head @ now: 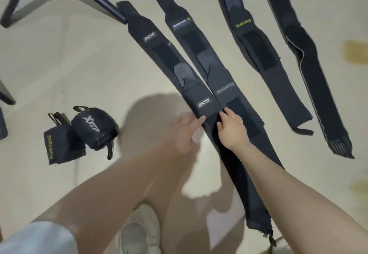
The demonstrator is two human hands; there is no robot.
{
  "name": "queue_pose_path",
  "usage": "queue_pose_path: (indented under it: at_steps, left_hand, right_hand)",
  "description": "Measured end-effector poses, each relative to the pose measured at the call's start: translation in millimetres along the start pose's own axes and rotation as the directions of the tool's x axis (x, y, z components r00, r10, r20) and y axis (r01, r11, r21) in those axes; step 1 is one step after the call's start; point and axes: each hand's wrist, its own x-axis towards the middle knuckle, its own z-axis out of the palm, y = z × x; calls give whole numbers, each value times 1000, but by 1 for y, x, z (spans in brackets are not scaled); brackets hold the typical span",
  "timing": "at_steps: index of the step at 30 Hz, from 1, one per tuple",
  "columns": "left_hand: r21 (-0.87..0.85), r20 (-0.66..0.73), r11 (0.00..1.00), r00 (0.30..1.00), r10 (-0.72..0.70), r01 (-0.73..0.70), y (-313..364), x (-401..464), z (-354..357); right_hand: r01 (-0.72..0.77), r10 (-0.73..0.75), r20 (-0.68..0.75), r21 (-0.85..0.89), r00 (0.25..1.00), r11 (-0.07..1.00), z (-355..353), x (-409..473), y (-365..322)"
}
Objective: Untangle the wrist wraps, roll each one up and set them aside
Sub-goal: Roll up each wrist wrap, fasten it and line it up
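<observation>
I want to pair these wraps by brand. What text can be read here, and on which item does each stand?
"XUEYING": yellow-green, on the rolled wrap at left.
"XTEP": white, on the rolled wrap beside it.
"XUEYING": on the third flat strap.
"BOKEERSI": grey, on the second flat strap; its upper label is blurred.
Leftmost flat strap: two white labels, stylised and not surely readable.
Far right strap: none.

"BOKEERSI" marks the flat wrap (225,88) just above the right hand (232,128); "XUEYING" the rolled wrap (59,148) far left of the left hand (183,132), "XTEP" the roll (92,129) beside it.
</observation>
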Motion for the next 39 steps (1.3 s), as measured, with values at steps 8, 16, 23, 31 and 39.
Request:
queue_pose_path:
  at_steps: [8, 16, 23, 31, 39]
  left_hand:
    - [110, -79, 958, 963, -258, 266, -20, -1, -4]
    - [-626, -231, 764, 899, -373, 156, -15, 2, -3]
    - [-956, -78, 282, 865, -496, 75, -8, 12, -24]
    - [-958, -14, -271, 964, -267, -89, -11, 35, -62]
    - [-690, -406, 692, 678, -612, 212, -48, 37, -41]
  right_hand:
    - [364, -366, -43, -46, 930, 930, 33, -21, -42]
    - [194, -187, -52, 240, 981, 951, 11, 18, -65]
    - [-99, 45, 101, 638, 994, 763, -4, 32, -69]
    - [361, -375, -53, -174, 925, 916, -43, 5, -91]
    - [372, -348, 171, -141, 922, 917, -25, 11, -78]
